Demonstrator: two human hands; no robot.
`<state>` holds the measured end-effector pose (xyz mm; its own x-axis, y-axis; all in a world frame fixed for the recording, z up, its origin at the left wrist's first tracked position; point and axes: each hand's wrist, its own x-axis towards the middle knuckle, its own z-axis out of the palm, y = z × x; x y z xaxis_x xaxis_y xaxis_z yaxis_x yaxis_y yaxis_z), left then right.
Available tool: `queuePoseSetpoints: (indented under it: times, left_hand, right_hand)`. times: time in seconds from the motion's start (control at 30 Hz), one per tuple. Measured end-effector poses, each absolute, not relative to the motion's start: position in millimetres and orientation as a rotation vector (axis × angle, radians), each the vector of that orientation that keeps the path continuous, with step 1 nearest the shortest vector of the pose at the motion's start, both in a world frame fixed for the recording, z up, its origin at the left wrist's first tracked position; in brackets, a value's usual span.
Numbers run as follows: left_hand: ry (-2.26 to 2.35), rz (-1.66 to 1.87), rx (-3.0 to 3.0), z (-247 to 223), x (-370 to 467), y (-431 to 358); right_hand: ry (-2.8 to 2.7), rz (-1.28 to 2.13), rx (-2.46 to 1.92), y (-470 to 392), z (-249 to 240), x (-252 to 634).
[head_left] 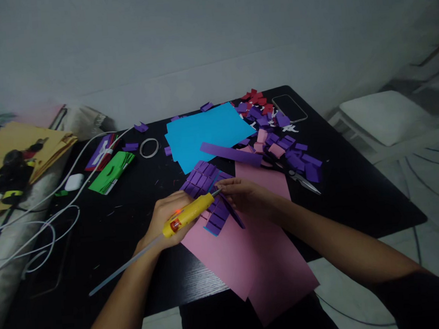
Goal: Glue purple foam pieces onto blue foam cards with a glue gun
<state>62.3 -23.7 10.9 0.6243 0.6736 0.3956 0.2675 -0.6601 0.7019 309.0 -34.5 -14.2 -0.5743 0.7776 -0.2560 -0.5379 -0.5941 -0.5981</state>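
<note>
My left hand (172, 219) is wrapped round a yellow hot glue gun (189, 215), with a small orange light glowing on it and a pale glue stick (127, 264) jutting from its back. Its nozzle points right, to the fingertips of my right hand (246, 195). Those fingers are pinched on a dark purple paper piece (235, 214), whose far end is hidden by the hand. Beneath both hands lies a panel of folded purple paper pieces (201, 178) in rows, with some pink and a blue backing edge showing.
Pink sheets (276, 276) overlap the table's front edge. Blue sheets (209, 130) and a purple strip (232, 154) lie behind. At right are scissors (304, 181), loose purple pieces (298, 159), red pieces (258, 100) and a phone (290, 108). White cables (66, 195) run at left.
</note>
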Motion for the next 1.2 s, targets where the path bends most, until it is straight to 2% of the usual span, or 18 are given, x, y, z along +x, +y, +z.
queuePoseSetpoints:
  times: [0.23,0.8,1.03,1.2]
  left_hand:
    - [0.915,0.847,2.193,9.5,62.8,-24.7]
    - [0.637,0.990,2.256,8.0,64.1,-25.2]
    - [1.129,0.922,2.162,-4.5,58.9,-24.7]
    - [1.299,0.916,1.837,-1.8,64.2,-27.3]
  right_hand:
    - [-0.628,2.197,-0.659,-35.9,-12.0,308.9]
    - [-0.655,2.205,-0.640,-36.2,-18.8,310.1]
    - [-0.764,2.157,-0.697,-38.4,-12.8,306.3]
    - [-1.060,1.767,-0.925,-44.9,-21.7,294.1]
